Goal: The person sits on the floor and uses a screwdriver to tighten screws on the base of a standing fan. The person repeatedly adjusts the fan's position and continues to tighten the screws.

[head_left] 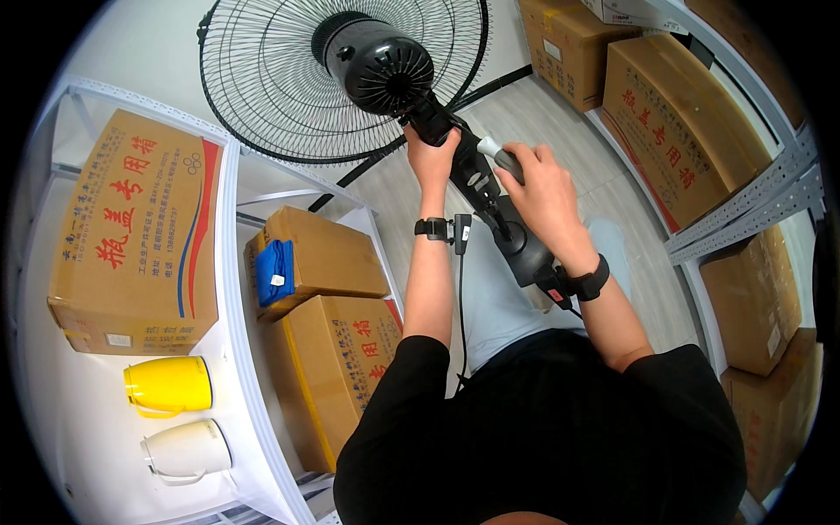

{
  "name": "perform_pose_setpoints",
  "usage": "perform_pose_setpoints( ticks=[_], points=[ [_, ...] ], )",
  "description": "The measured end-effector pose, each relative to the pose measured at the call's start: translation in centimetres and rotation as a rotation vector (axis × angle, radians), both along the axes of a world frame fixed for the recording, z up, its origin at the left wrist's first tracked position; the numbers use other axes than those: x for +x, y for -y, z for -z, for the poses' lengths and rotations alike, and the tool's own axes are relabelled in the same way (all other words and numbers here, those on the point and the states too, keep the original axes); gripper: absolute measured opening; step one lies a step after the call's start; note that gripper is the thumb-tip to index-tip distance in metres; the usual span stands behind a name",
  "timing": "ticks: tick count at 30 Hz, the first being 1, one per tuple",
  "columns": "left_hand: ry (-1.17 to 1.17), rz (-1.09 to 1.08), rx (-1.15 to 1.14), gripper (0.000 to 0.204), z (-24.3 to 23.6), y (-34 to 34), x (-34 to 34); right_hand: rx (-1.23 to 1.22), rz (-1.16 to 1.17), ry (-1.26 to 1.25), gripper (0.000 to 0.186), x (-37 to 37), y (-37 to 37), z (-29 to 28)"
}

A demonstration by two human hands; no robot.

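Note:
A black standing fan (pixel 378 74) faces away from me, with its motor housing toward me and its wire cage beyond. My left hand (pixel 430 157) is closed around the fan's neck just below the motor. My right hand (pixel 544 188) grips a grey-and-white-handled tool (pixel 502 159), its white end pointing at the neck. I cannot make out the tool's tip. Below the hands, the fan's black control box (pixel 523 254) leans toward my lap, between my forearms. Both wrists carry black straps, and a cable hangs from the small black module at the left one.
White metal shelves (pixel 229 262) stand at the left with a large carton (pixel 140 227), a yellow jug (pixel 171 385) and a white jug (pixel 187 451). A folded blue cloth (pixel 275 273) lies on a lower carton (pixel 332 258). More cartons (pixel 674 131) fill the right-hand shelves. Grey tiles (pixel 643 227) cover the floor.

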State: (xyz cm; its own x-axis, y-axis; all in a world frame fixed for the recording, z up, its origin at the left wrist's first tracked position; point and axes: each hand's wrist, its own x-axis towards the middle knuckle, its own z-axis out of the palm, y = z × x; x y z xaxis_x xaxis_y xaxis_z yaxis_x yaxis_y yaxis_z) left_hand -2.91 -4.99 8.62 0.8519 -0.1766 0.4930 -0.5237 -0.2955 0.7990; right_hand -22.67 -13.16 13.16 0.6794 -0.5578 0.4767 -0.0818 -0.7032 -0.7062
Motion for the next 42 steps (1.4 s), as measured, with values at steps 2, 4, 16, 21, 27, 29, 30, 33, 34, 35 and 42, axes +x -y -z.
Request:
perform_pose_setpoints(
  ticks=[2, 4, 16, 21, 27, 29, 30, 33, 34, 35, 42],
  points=[
    [-0.011, 0.008, -0.003, 0.057, 0.0, 0.0, 0.1, 0.075, -0.017, -0.01, 0.035, 0.3, 0.3, 0.1],
    [-0.003, 0.009, -0.012, 0.058, 0.0, -0.1, 0.0, 0.16, -0.048, -0.002, 0.036, 0.8, 1.1, 0.5],
    [0.003, 0.01, -0.004, 0.056, 0.3, 0.0, 0.3, -0.011, 0.012, -0.009, 0.032, 0.3, 0.1, 0.0],
    [0.016, 0.013, -0.016, 0.057, 0.4, -0.1, 0.4, 0.115, -0.009, -0.012, 0.03, 0.7, 0.8, 0.0],
    [0.03, -0.003, -0.012, 0.058, 0.6, 0.1, 0.4, 0.096, 0.014, 0.015, 0.03, 0.7, 0.7, 0.3],
    [0.06, 0.001, -0.024, 0.058, 0.8, 0.0, 0.7, 0.067, 0.014, 0.043, 0.03, 0.5, 0.5, 0.5],
    [0.046, 0.003, -0.024, 0.058, 0.9, -0.1, 0.8, 0.055, 0.012, 0.051, 0.029, 0.3, 0.4, 0.5],
    [0.022, 0.014, -0.031, 0.06, 0.9, -0.2, 0.7, 0.07, 0.022, 0.129, 0.028, -0.8, 0.3, 1.6],
    [0.026, 0.023, -0.039, 0.06, 0.8, -0.2, 0.5, 0.082, 0.028, 0.162, 0.028, -1.3, 0.6, 2.2],
    [0.03, 0.031, -0.046, 0.061, 0.7, -0.2, 0.3, 0.13, 0.035, 0.167, 0.028, -1.6, 0.9, 3.2],
    [0.065, 0.017, -0.032, 0.061, 1.0, -0.1, 0.5, 0.224, 0.058, 0.054, 0.029, -2.6, 1.6, 9.8]
  ],
)
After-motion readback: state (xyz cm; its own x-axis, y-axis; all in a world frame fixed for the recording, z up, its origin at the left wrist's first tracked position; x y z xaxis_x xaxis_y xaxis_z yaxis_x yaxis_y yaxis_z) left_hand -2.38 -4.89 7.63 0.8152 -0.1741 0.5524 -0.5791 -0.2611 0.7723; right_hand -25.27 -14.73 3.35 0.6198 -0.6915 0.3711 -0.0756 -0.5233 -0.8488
